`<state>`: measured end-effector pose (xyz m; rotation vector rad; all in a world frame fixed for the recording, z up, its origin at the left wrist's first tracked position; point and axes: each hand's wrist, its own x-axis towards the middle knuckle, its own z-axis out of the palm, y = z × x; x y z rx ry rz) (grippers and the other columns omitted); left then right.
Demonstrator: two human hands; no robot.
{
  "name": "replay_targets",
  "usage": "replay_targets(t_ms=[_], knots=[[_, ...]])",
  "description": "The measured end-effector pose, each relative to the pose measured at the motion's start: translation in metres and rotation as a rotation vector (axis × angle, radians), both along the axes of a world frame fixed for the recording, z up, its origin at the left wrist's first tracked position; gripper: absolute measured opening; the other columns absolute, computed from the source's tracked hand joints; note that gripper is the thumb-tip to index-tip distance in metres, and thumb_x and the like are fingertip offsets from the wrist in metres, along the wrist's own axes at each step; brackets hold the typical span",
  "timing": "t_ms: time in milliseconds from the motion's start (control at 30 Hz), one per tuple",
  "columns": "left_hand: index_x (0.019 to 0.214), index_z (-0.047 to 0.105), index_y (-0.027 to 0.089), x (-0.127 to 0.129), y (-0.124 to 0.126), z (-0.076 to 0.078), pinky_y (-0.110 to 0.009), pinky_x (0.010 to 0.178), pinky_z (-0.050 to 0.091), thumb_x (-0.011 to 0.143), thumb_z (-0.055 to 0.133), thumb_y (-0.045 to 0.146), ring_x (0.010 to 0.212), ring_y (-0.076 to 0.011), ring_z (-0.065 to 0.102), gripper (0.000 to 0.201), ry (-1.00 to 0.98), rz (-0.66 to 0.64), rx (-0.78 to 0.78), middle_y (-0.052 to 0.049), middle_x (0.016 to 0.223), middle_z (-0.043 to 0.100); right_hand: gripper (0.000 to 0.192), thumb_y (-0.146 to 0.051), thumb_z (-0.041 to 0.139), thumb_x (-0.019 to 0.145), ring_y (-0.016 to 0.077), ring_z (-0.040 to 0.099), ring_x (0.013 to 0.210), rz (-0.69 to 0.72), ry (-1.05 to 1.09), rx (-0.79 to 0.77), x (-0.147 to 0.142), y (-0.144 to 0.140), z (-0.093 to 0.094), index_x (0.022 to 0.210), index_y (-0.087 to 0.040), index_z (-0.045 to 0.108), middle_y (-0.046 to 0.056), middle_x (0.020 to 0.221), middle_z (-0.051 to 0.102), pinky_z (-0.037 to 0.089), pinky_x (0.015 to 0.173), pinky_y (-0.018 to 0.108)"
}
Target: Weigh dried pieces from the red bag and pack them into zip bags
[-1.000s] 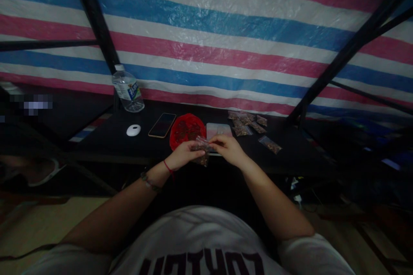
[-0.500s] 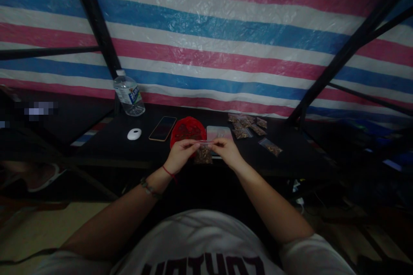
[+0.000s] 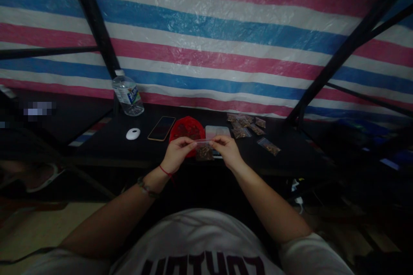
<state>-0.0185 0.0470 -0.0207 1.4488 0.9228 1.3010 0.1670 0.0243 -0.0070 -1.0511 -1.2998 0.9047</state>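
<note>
My left hand [image 3: 178,153] and my right hand [image 3: 227,149] pinch the top edge of a small clear bag [image 3: 204,151] with brown bits in it. The bag hangs upright between them, above the near edge of the black table [image 3: 109,146]. Just behind my hands lie a red dish [image 3: 187,129] with the same brown stuff and a small white scale [image 3: 218,131]. Several filled small bags [image 3: 245,123] lie in a loose heap to the right of the scale, and one filled bag [image 3: 269,146] lies apart, nearer to me.
A phone [image 3: 161,128], a white round object [image 3: 133,133] and a water bottle [image 3: 128,93] sit on the table's left part. Black frame bars [image 3: 93,21] cross a striped tarp [image 3: 209,30] behind. A foot in a sandal [image 3: 35,176] shows at the left.
The bag was tilted and bunched in my hands a second ago; now both hands hold its top edge stretched level, with the bag hanging straight.
</note>
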Motion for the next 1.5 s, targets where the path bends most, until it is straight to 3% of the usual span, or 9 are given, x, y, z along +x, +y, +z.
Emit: replay_targets(t_ms=[333, 567, 933, 1133, 1267, 1367, 1500], knots=[[0.078, 0.071, 0.016, 0.003, -0.007, 0.007, -0.026, 0.065, 0.048, 0.07, 0.071, 0.039, 0.067, -0.0156, 0.061, 0.025, 0.137, -0.019, 0.067, -0.003, 0.073, 0.07, 0.025, -0.041, 0.071, 0.068, 0.0131, 0.058, 0.06, 0.105, -0.082, -0.02, -0.005, -0.002, -0.009, 0.075, -0.018, 0.069, 0.002, 0.07, 0.067, 0.048, 0.058, 0.025], [0.076, 0.072, 0.018, 0.005, -0.015, 0.008, -0.027, 0.069, 0.05, 0.072, 0.069, 0.038, 0.069, -0.0173, 0.063, 0.02, 0.208, 0.015, 0.125, -0.003, 0.074, 0.071, 0.02, -0.038, 0.068, 0.072, 0.0134, 0.057, 0.057, 0.051, -0.227, 0.05, -0.006, -0.008, -0.004, 0.071, -0.018, 0.07, 0.002, 0.065, 0.067, 0.045, 0.052, 0.024], [0.074, 0.071, 0.02, 0.007, -0.022, 0.005, -0.029, 0.073, 0.048, 0.074, 0.067, 0.031, 0.073, -0.0191, 0.063, 0.012, 0.283, -0.012, 0.227, -0.004, 0.075, 0.071, 0.008, -0.022, 0.065, 0.074, 0.0143, 0.061, 0.066, 0.08, -0.513, 0.228, -0.004, -0.013, 0.001, 0.069, -0.018, 0.069, 0.002, 0.068, 0.068, 0.046, 0.063, 0.025], [0.071, 0.07, 0.018, 0.0, -0.019, 0.02, -0.026, 0.064, 0.048, 0.073, 0.068, 0.034, 0.065, -0.0169, 0.062, 0.016, 0.272, -0.019, 0.178, -0.003, 0.069, 0.07, 0.019, -0.035, 0.072, 0.07, 0.0118, 0.056, 0.054, 0.062, -0.373, 0.057, 0.002, -0.012, 0.016, 0.064, -0.018, 0.07, 0.0, 0.06, 0.065, 0.041, 0.051, 0.022], [0.068, 0.072, 0.019, -0.006, -0.012, 0.025, -0.025, 0.06, 0.049, 0.069, 0.07, 0.034, 0.061, -0.0158, 0.062, 0.015, 0.262, 0.019, 0.174, -0.002, 0.066, 0.07, 0.018, -0.035, 0.075, 0.067, 0.0118, 0.055, 0.052, 0.022, -0.32, 0.039, 0.008, -0.01, 0.024, 0.062, -0.018, 0.07, 0.0, 0.056, 0.064, 0.04, 0.049, 0.022], [0.067, 0.072, 0.019, -0.008, -0.008, 0.023, -0.025, 0.06, 0.05, 0.067, 0.071, 0.033, 0.061, -0.0159, 0.063, 0.014, 0.23, 0.058, 0.148, -0.001, 0.065, 0.071, 0.019, -0.036, 0.069, 0.074, 0.0138, 0.059, 0.061, 0.025, -0.275, 0.063, 0.005, -0.009, 0.017, 0.068, -0.018, 0.071, 0.001, 0.064, 0.067, 0.045, 0.058, 0.024], [0.071, 0.073, 0.019, -0.008, -0.009, 0.018, -0.027, 0.064, 0.053, 0.067, 0.073, 0.035, 0.065, -0.0174, 0.065, 0.017, 0.153, 0.158, 0.1, -0.003, 0.069, 0.072, 0.024, -0.036, 0.067, 0.075, 0.0156, 0.063, 0.074, 0.192, -0.268, 0.056, -0.008, -0.008, 0.0, 0.093, -0.019, 0.069, 0.002, 0.085, 0.07, 0.049, 0.069, 0.027]])
